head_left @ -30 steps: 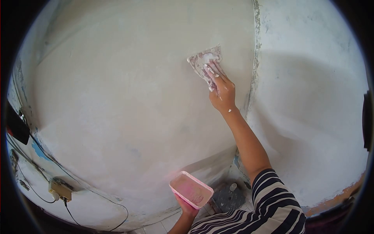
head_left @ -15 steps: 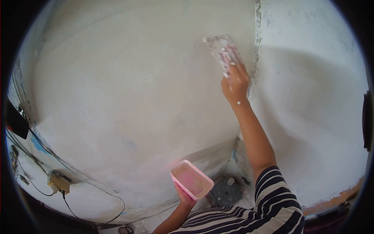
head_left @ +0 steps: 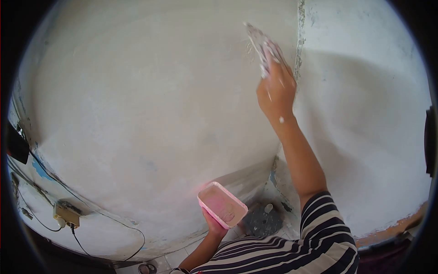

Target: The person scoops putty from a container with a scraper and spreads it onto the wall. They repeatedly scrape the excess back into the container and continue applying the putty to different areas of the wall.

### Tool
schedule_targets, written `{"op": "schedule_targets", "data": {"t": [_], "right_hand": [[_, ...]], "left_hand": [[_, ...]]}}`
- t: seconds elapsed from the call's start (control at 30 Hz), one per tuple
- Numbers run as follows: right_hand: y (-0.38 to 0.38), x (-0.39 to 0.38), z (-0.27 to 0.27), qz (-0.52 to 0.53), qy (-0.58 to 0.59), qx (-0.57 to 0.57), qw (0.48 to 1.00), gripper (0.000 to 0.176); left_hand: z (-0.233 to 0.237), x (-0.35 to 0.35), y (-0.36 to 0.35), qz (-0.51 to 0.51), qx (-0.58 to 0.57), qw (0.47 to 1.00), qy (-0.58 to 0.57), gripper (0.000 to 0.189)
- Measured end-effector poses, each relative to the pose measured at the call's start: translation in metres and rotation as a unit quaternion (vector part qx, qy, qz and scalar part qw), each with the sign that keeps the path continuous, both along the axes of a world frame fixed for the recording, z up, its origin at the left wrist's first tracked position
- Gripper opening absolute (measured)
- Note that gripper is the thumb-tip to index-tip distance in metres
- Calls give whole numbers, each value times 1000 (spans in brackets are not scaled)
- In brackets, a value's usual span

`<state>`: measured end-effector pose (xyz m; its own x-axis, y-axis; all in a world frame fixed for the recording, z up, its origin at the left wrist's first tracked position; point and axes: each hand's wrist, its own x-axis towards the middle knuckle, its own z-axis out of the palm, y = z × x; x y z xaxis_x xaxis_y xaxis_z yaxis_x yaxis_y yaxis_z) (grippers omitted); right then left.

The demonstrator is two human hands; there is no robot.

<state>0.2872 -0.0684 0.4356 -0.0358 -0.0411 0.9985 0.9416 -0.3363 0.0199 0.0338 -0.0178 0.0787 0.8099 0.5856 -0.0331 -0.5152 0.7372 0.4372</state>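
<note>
My right hand [head_left: 277, 89] is raised high near the wall corner, its fingers closed on a flat putty scraper [head_left: 261, 45] smeared with white paste. The blade is seen nearly edge-on, close to the beige-white wall [head_left: 150, 96]. Wet streaks of paste [head_left: 249, 51] show on the wall just left of the blade. Low in front of my body, my left hand [head_left: 214, 223] grips a pink rectangular tub [head_left: 232, 196] from beneath and the side. Pinkish residue coats the inside of the tub. A white dab sits on my right wrist.
A second wall [head_left: 365, 123] meets the first at a rough, chipped corner [head_left: 299, 41]. A paint-spattered grey stool [head_left: 264, 222] stands on the floor below. Cables and a yellowish socket box [head_left: 66, 214] run along the lower left wall.
My right hand has moved slightly up, and the scraper has turned from showing its flat face to nearly edge-on. Wet streaks now show beside it. The tub has shifted slightly up and left.
</note>
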Motion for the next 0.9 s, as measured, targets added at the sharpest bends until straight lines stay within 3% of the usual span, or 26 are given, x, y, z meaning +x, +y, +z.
{"op": "schedule_targets", "data": {"t": [0.07,0.1,0.2,0.27,0.3,0.37,0.43,0.5,0.6,0.77,0.87,0.9], "right_hand": [[23,12,-2,-1,46,-92,995,40],[39,7,-21,-50,-2,-89,995,36],[36,-37,-70,-3,16,-111,994,36],[25,-62,-87,89,14,-159,983,36],[22,-60,-82,89,14,-158,983,36],[9,-46,-61,133,1,-41,990,36],[-2,-14,-22,69,104,-33,992,36],[8,17,15,84,32,26,996,36],[26,13,-7,34,52,-57,996,38],[32,-47,-79,113,-44,-97,988,38],[5,-40,-54,174,35,-53,983,33],[-5,-28,-32,134,50,-27,989,34]], "left_hand": [[-1,1,2,-18,-5,1000,-16,75],[0,1,3,-20,-7,1000,-13,75],[1,3,6,-21,-18,1000,-11,75],[0,3,7,6,-7,1000,4,75],[-2,3,8,6,-6,1000,4,75],[-4,4,7,30,-3,999,16,74],[-7,1,9,26,1,1000,17,74],[-7,-1,6,19,2,1000,17,74],[-2,-3,7,10,7,1000,11,74],[-7,-4,4,13,-2,1000,18,75],[-8,-2,4,37,28,999,27,76],[-7,-2,4,37,28,999,25,76]]}}
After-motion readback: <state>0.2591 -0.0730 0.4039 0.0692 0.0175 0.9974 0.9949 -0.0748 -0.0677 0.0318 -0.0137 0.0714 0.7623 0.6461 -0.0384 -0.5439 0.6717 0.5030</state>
